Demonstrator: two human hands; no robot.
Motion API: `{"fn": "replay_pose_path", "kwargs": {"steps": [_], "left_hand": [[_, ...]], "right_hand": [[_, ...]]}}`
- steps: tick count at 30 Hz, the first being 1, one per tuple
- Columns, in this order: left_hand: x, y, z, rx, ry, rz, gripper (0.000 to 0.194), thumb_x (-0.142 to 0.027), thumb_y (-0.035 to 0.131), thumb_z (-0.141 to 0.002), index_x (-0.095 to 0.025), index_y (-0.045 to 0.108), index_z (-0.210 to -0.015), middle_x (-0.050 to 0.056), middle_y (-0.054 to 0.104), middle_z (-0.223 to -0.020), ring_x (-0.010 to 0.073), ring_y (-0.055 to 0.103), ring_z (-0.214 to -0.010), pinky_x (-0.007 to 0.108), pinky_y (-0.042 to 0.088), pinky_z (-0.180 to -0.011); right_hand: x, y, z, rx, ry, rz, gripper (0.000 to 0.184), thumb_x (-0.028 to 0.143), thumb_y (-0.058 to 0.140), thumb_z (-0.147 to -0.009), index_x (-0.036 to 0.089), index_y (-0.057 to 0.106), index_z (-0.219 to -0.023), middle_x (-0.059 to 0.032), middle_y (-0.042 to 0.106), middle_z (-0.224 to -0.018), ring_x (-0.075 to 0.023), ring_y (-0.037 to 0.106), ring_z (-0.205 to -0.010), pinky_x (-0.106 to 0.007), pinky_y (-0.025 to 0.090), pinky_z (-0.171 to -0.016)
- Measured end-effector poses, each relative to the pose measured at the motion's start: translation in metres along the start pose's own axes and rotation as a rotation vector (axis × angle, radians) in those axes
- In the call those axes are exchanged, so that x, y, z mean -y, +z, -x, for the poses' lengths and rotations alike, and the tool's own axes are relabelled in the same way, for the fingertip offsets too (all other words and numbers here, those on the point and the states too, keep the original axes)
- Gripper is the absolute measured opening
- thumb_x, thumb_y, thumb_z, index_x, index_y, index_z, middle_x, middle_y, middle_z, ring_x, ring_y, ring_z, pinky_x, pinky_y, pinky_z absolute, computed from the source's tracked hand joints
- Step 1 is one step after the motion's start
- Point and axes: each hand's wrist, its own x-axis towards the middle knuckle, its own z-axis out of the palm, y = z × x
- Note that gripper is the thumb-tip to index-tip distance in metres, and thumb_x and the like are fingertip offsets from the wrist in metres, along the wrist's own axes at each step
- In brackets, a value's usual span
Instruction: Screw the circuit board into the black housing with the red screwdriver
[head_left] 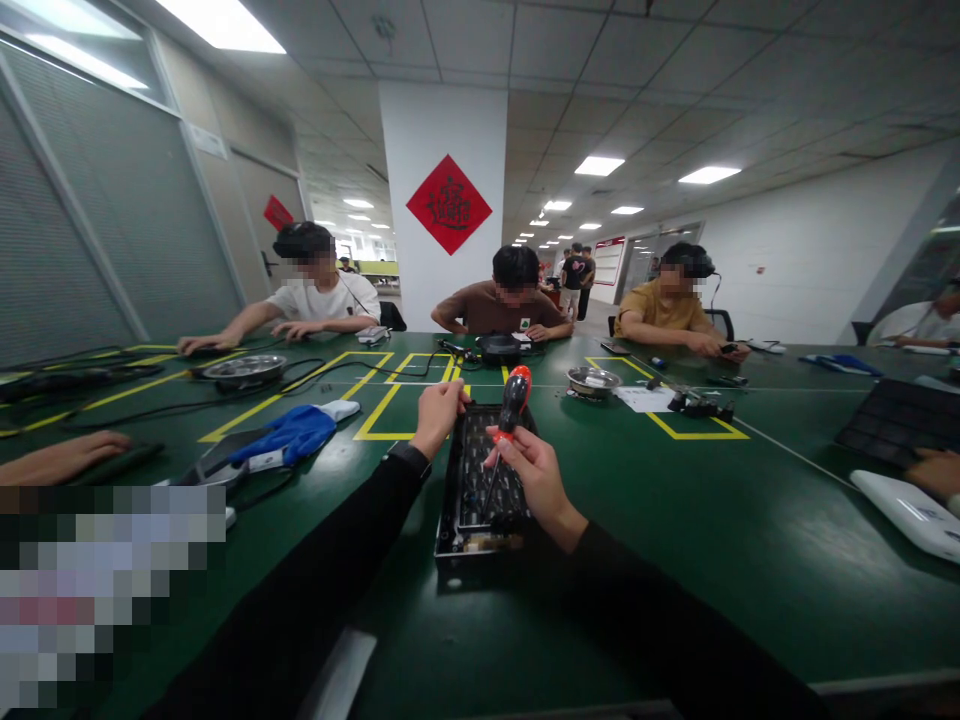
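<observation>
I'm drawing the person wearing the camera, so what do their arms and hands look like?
The sleeves are long and black. The left hand and right hand wear no gloves. A dark band, maybe a watch, circles the left wrist.

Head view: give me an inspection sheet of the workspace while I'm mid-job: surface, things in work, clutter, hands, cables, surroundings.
Surface: green table, marked with yellow tape.
Things in work: black case flat on the table, inner detail too dark to tell; red-and-black screwdriver held above it, shaft pointing down.
Clutter: blue bundle to the left; metal bowl and paper beyond, to the right.
Hands: right hand grips the screwdriver; left hand at the case's far left corner, contact unclear.
Cables: black cables across the table's left side.
Surroundings: three people seated opposite; pillar with red sign behind.
</observation>
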Motion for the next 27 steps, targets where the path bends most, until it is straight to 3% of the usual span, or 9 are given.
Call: {"fn": "replay_pose_path", "kwargs": {"steps": [4,7,10,14,18,21,27], "left_hand": [[-0.010,-0.014,0.024,-0.127,-0.035,0.315,0.044,-0.043,0.034,-0.082,-0.015,0.057,-0.056,-0.002,0.045,-0.041,0.0095,0.041,-0.041,0.021,0.032,-0.046],[-0.021,-0.025,0.038,-0.070,0.036,0.368,0.044,-0.040,0.032,-0.085,-0.014,0.056,-0.057,-0.002,0.044,-0.041,0.0081,0.039,-0.040,0.020,0.029,-0.044],[-0.031,-0.028,0.047,0.186,0.118,0.326,0.049,-0.042,0.030,-0.087,-0.013,0.058,-0.059,-0.001,0.047,-0.044,0.0074,0.041,-0.041,0.019,0.029,-0.044],[-0.033,-0.031,0.051,0.621,0.169,0.299,0.056,-0.053,0.030,-0.086,-0.012,0.055,-0.056,-0.001,0.049,-0.047,0.0061,0.040,-0.041,0.019,0.028,-0.044],[-0.028,-0.042,0.050,1.034,0.159,0.257,0.039,-0.049,0.063,-0.068,-0.010,0.060,-0.065,-0.001,0.055,-0.055,0.0061,0.045,-0.046,0.018,0.030,-0.044],[-0.023,-0.046,0.050,1.150,0.095,0.208,0.036,-0.043,0.070,-0.062,-0.010,0.063,-0.072,0.000,0.057,-0.056,0.0065,0.045,-0.046,0.017,0.030,-0.041],[-0.014,-0.035,0.052,1.184,0.013,0.394,0.030,-0.034,0.073,-0.060,-0.013,0.053,-0.068,0.000,0.062,-0.066,0.0058,0.049,-0.048,0.016,0.035,-0.040]], "right_hand": [[0.000,0.000,0.000,-0.003,0.006,0.003,0.029,0.033,0.055,-0.082,0.012,0.061,-0.100,-0.0021,0.063,-0.068,-0.0122,0.056,-0.066,-0.026,0.042,-0.067],[0.000,0.000,-0.001,-0.008,0.021,-0.004,0.029,0.033,0.055,-0.082,0.012,0.061,-0.100,-0.0023,0.063,-0.068,-0.0098,0.053,-0.060,-0.022,0.039,-0.058],[-0.002,0.001,-0.002,0.034,0.057,-0.071,0.029,0.033,0.054,-0.082,0.013,0.060,-0.102,-0.0031,0.064,-0.071,-0.0055,0.044,-0.047,-0.019,0.032,-0.045],[-0.004,0.004,-0.001,0.105,0.132,-0.248,0.031,0.035,0.053,-0.083,0.015,0.057,-0.105,-0.0031,0.063,-0.075,-0.0035,0.041,-0.039,-0.018,0.027,-0.035],[-0.003,0.005,0.000,0.100,0.190,-0.368,0.033,0.032,0.056,-0.081,0.019,0.054,-0.112,0.0009,0.059,-0.072,-0.0019,0.039,-0.036,-0.015,0.025,-0.031],[-0.002,0.004,0.000,0.120,0.227,-0.416,0.034,0.029,0.059,-0.080,0.020,0.054,-0.112,0.0017,0.059,-0.072,-0.0025,0.044,-0.039,-0.015,0.032,-0.035],[-0.005,0.003,0.001,0.199,0.289,-0.435,0.039,0.032,0.061,-0.079,0.019,0.053,-0.114,0.0010,0.062,-0.069,-0.0058,0.052,-0.043,-0.018,0.041,-0.043]]}}
